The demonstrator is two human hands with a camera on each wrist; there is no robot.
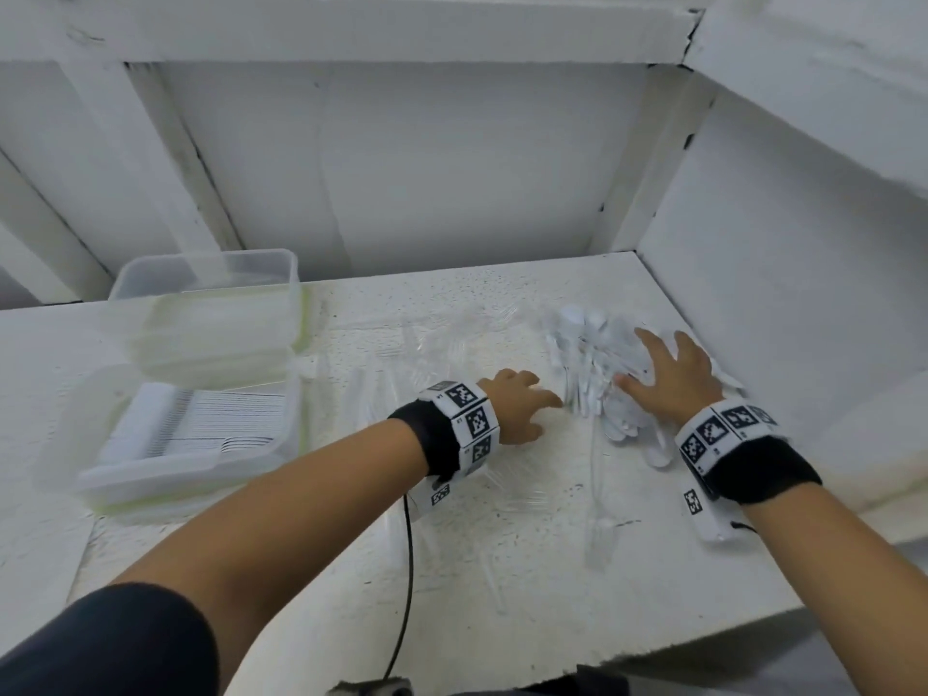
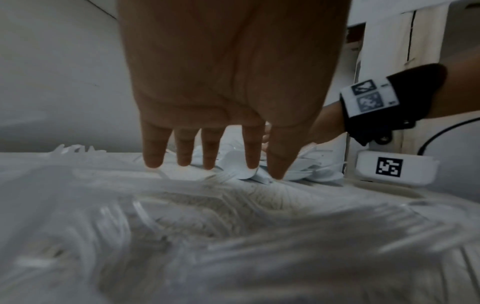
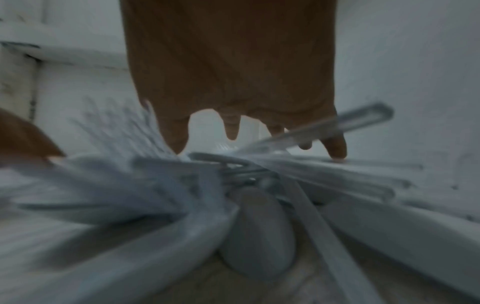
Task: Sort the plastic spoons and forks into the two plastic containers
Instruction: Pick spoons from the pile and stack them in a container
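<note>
A heap of white plastic spoons and forks [image 1: 597, 374] lies at the right of the white table [image 1: 502, 570]. My right hand [image 1: 668, 374] lies flat on top of the heap with its fingers spread. My left hand [image 1: 522, 404] reaches to the heap's left edge, and its straight fingers [image 2: 205, 152] touch the cutlery [image 2: 233, 164]. In the right wrist view the blurred spoons and forks [image 3: 254, 226] fill the lower half under the spread fingers [image 3: 176, 133]. Two clear plastic containers stand at the left: the far one [image 1: 211, 313] and the near one [image 1: 191, 439], which holds rows of white cutlery.
Clear plastic cutlery lies scattered, hard to make out, over the table's middle [image 1: 452, 344]. White walls [image 1: 778, 268] close the table in at the back and right. A black cable [image 1: 409, 570] hangs from my left wrist. The table's front edge [image 1: 602, 660] runs near the bottom.
</note>
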